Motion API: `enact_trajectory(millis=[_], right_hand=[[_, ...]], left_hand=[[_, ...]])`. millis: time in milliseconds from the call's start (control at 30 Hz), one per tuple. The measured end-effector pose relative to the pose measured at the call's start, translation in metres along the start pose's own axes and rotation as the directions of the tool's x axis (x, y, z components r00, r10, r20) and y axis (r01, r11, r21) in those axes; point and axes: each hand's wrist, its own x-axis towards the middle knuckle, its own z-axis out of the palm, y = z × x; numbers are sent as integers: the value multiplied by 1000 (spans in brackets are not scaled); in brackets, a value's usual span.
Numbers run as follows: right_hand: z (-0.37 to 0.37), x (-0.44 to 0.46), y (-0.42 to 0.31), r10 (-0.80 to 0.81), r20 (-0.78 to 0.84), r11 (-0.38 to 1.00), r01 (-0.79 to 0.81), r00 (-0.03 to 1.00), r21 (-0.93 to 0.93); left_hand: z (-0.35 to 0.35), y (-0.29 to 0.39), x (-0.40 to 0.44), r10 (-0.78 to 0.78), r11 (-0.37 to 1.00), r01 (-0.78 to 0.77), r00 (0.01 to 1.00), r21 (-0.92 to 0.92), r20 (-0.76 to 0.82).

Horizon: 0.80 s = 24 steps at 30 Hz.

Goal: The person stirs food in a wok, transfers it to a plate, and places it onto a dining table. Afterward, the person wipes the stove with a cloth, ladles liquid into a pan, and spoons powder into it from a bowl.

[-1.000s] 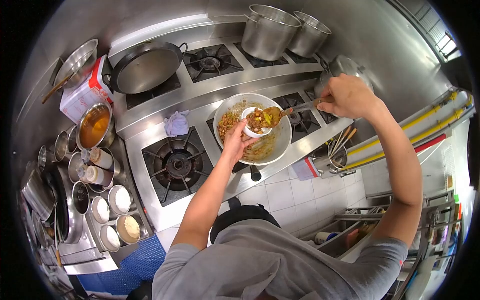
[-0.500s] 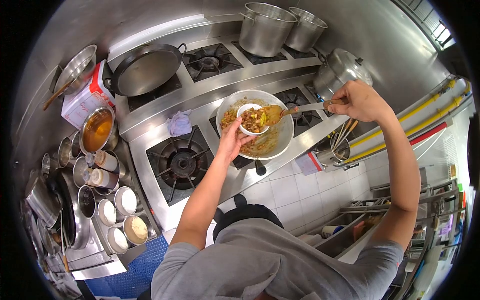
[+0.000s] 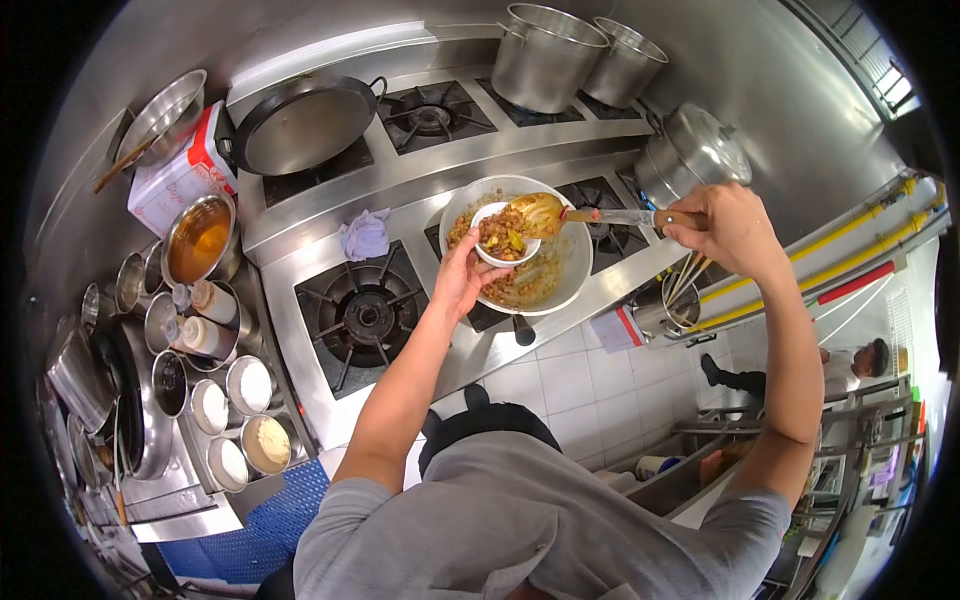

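Note:
My left hand [image 3: 463, 278] grips a small white bowl [image 3: 522, 256] by its side. The bowl holds a chunky brown mixture [image 3: 497, 232] with yellow-green pieces. Beneath it, a light-coloured pan [image 3: 574, 262] with a black handle [image 3: 524, 331] sits on the stove, smeared with more of the same food. My right hand [image 3: 728, 230] is closed around the wooden handle of a ladle [image 3: 625, 216]. The sauce-coated head of the ladle is at the bowl's far right rim, over the food. Whether it touches the bowl I cannot tell.
A bare burner [image 3: 370, 313] and a crumpled cloth [image 3: 366, 236] lie left of the pan. A dark wok [image 3: 308, 125] and tall pots [image 3: 548, 60] stand behind. Seasoning containers [image 3: 250, 387] and bottles [image 3: 208, 337] fill the left counter. Another person [image 3: 845, 368] is at far right.
The ladle's head has moved up and left over the bowl's far rim, and my right hand has lowered slightly. Another person has come into view on the right.

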Motion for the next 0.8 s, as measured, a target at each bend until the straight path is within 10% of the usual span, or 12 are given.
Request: enact_trajectory(millis=[333, 800], right_hand=[[45, -21, 35, 126, -16, 936, -114, 992, 332], [100, -34, 36, 24, -261, 969, 42, 965, 243]], left_hand=[[-1, 7, -3, 38, 999, -39, 998, -17, -41], [-4, -8, -3, 125, 992, -124, 984, 16, -130]])
